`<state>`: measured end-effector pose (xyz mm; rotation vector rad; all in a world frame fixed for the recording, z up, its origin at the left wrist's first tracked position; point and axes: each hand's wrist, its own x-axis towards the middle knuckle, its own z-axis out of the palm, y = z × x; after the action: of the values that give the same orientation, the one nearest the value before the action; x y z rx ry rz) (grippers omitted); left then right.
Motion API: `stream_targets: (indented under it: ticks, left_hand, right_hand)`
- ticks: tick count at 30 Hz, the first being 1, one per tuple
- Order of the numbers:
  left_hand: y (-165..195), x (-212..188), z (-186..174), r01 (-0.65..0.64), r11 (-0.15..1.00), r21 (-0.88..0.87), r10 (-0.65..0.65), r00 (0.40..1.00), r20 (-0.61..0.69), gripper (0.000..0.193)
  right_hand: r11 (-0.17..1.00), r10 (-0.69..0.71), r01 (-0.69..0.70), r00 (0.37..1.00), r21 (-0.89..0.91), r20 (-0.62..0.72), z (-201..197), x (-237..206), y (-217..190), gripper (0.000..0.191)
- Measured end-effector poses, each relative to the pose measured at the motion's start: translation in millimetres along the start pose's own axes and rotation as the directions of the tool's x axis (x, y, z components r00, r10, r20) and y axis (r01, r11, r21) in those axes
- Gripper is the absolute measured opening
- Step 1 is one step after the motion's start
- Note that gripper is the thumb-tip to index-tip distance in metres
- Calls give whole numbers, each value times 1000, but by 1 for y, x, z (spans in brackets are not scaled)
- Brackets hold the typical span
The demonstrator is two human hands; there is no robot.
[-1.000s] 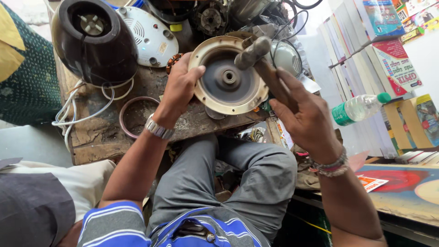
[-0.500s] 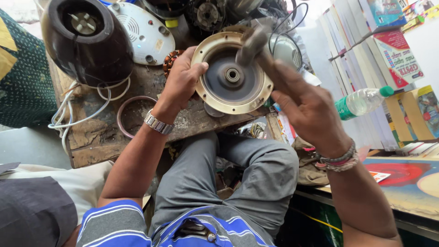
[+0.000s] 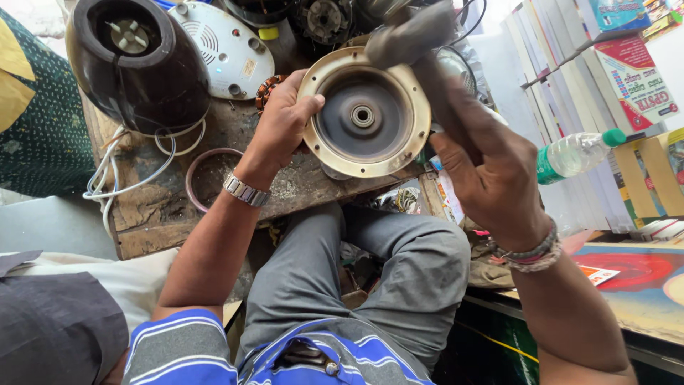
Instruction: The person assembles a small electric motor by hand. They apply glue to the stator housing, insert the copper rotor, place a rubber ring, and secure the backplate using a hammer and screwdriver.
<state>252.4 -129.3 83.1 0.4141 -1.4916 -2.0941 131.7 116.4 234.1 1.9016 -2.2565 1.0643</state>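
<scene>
round housing point(image 3: 365, 114): dull brass-toned metal | bench point(image 3: 299, 187): rough worn wood | mixer base point(image 3: 142, 68): glossy dark plastic

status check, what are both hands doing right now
Left hand grips rim of round metal plate. Right hand holds hammer raised over it. Nothing between hammer and plate.

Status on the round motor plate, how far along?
Done: plate is out of the dark mixer housing, resting on the wooden bench. In hand: left hand steadies its rim; right hand holds a hammer raised above. Left: centre bearing is in place.
</scene>
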Motion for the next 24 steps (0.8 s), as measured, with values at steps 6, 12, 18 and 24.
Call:
stream_targets:
  ticks: [6, 12, 18, 24]
  left_hand:
    - [5, -1, 4, 38, 999, 17, -38, 999, 1, 34]
    - [6, -13, 4, -9, 999, -44, 10, 1000, 21, 41]
    - [36, -59, -16, -88, 992, -88, 80, 992, -96, 56]
    - [35, -120, -49, 72, 988, -137, -98, 976, -194, 55]
  right_hand:
    - [998, 59, -57, 966, -16, 251, 9, 6, 7, 61]
    - [899, 428, -433, 900, 65, 82, -6, -38, 19, 54]
    - [801, 563, -507, 819, 319, -109, -17, -105, 63, 54]
    - [880, 348, -318, 937, -352, 24, 56, -141, 134, 44]
